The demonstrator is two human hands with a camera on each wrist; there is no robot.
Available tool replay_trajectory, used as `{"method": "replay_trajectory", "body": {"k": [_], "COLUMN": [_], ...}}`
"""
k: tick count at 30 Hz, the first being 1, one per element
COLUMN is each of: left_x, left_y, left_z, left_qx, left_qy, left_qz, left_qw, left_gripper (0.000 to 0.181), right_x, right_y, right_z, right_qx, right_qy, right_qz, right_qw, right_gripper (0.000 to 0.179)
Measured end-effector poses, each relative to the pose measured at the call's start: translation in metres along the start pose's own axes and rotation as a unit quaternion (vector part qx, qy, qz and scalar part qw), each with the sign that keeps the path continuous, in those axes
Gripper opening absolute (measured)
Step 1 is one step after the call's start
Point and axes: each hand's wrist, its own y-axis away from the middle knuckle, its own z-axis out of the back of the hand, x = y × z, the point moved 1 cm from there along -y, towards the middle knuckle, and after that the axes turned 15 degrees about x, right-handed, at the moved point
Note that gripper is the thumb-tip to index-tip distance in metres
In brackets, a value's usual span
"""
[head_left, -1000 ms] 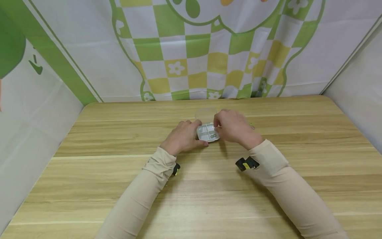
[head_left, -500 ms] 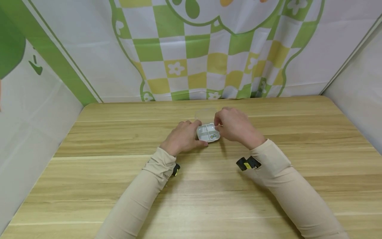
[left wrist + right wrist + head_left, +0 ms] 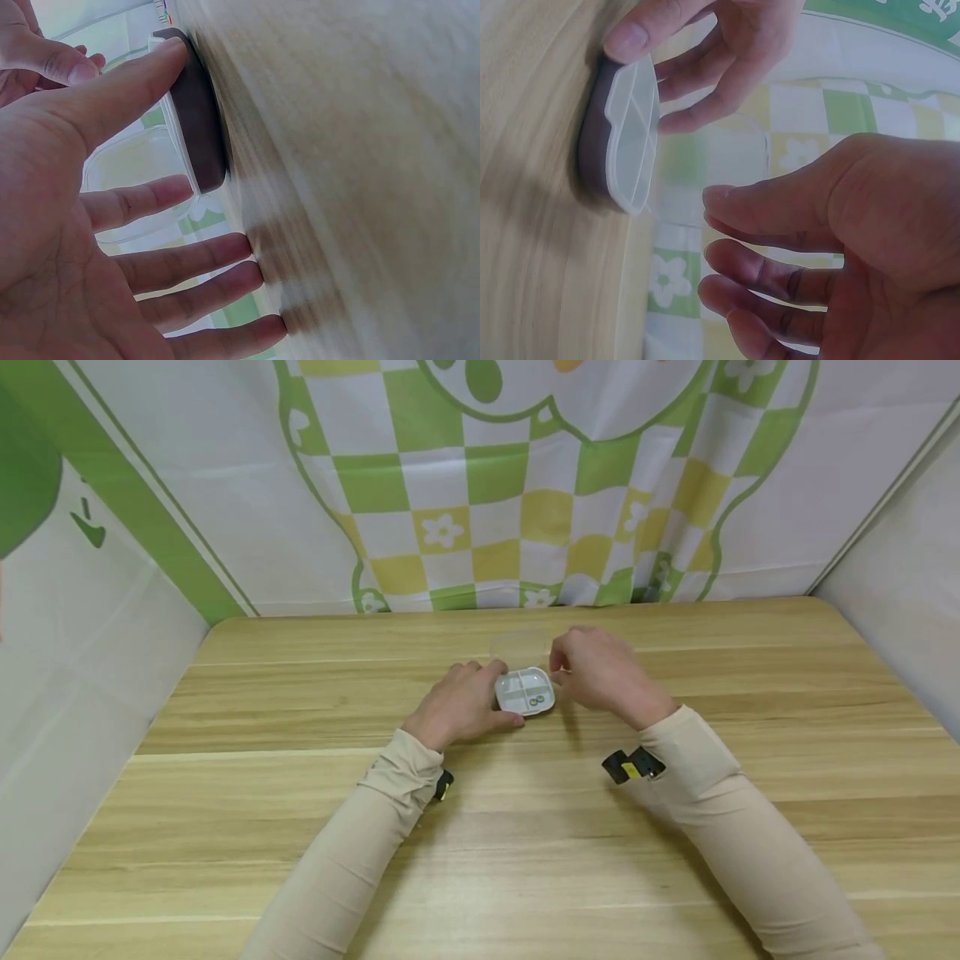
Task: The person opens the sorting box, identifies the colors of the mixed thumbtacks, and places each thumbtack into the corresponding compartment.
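Observation:
A small pill box (image 3: 525, 691) with a white divided tray lies on the table, its clear lid (image 3: 519, 647) swung open toward the back. Two tiny ring-like round pieces (image 3: 537, 700) sit in its front right compartment. My left hand (image 3: 463, 702) holds the box from the left, thumb on the near side and index finger at the far side. The other left fingertips reach down to the table in the left wrist view. Just right of the box is my right hand (image 3: 600, 672), apart from it. Its fingers (image 3: 727, 296) are loosely bent, with nothing visible between them.
The wooden table (image 3: 480, 852) runs back to a green, white and yellow checked cloth (image 3: 495, 510). White walls stand on both sides. A black wrist camera (image 3: 633, 766) hangs under the right cuff.
My right hand has drawn back slightly to the right from the box's right edge, uncovering the back right compartment. The left hand and the box stay where they were.

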Motion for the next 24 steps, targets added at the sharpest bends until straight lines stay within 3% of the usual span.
{"method": "replay_trajectory", "body": {"k": [10, 24], "left_x": [0.0, 0.0], "left_y": [-0.001, -0.001], "left_z": [0.0, -0.001], "left_qx": [0.004, 0.005], "left_qy": [-0.004, -0.004], "left_qz": [0.008, 0.008], "left_qw": [1.0, 0.9999], "left_gripper": [0.072, 0.075], "right_x": [-0.017, -0.046], "right_y": [0.002, 0.008], "right_z": [0.005, 0.011], "right_qx": [0.002, 0.012], "right_qy": [-0.011, -0.025], "right_qz": [-0.003, -0.043], "right_qw": [0.9999, 0.9987], "right_gripper": [0.007, 0.007]}}
